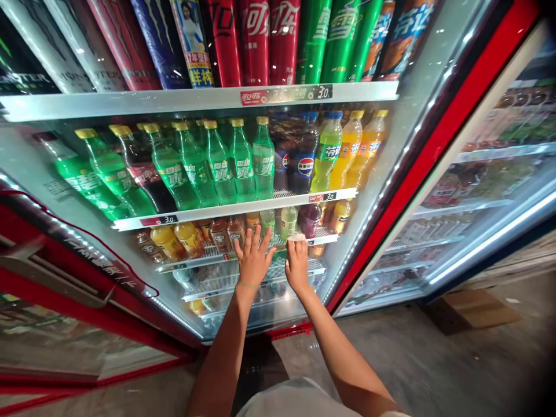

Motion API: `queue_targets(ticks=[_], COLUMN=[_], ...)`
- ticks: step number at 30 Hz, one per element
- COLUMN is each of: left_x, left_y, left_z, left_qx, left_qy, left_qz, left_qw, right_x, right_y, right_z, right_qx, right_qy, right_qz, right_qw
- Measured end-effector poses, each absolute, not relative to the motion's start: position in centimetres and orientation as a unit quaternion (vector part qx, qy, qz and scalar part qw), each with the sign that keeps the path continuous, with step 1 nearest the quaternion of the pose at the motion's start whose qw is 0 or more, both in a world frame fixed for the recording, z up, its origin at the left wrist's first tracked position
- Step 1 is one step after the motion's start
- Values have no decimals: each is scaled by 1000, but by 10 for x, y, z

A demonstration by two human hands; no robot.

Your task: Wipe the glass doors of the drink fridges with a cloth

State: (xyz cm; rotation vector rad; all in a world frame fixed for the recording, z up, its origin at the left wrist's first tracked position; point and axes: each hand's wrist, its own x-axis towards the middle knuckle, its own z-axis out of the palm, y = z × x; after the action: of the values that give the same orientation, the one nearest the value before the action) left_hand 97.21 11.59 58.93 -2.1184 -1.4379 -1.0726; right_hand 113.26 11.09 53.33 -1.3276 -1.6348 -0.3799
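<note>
My left hand (253, 258) is held out, fingers spread, before the lower bottle shelf and holds nothing. My right hand (297, 267) is beside it, its fingers together on a small white piece (296, 237) that looks like cloth or tissue. Just beyond the hands stand a pale green bottle (288, 221) and a dark purple bottle (311, 219). To the left of my left hand are brown-drink bottles (219, 234). I cannot tell whether my left fingertips touch the shelf front.
Green soda bottles (216, 165) and a dark cola bottle (304, 153) fill the shelf above; tall cans (256, 46) stand higher. An open red-framed door (143, 324) is at left. Another cooler (469, 156) stands right, near a cardboard piece (478, 310) on the floor.
</note>
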Motion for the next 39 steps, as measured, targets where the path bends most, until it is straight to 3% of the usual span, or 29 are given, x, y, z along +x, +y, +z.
queue_targets(ticks=[2,8,15,22,29,35,39], left_x=[957,912,860,805,763,743,729], left_y=[112,107,106,105,97,94,86], left_z=[594,610,611,610,604,607,608], left_qx=[-750,-687,-646,-625,-679,-709,-716], left_qy=[-498,-548,-583,-598,-573,-532,-521], left_qz=[-385,-425,-455,-472,-417,-405,-399], left_qw=[200,216,190,172,190,225,238], right_x=[1126,1108,1065,1028,984,951,925], right_y=[113,143,123,149,123,147,137], right_z=[537,625,543,620,546,620,585], right_qx=[-548,-509,-471,-497,-441,-468,-463], right_qy=[-656,-635,-671,-649,-743,-705,-720], right_qz=[-160,-198,-235,-185,-214,-216,-211], right_qw=[494,546,523,546,456,488,472])
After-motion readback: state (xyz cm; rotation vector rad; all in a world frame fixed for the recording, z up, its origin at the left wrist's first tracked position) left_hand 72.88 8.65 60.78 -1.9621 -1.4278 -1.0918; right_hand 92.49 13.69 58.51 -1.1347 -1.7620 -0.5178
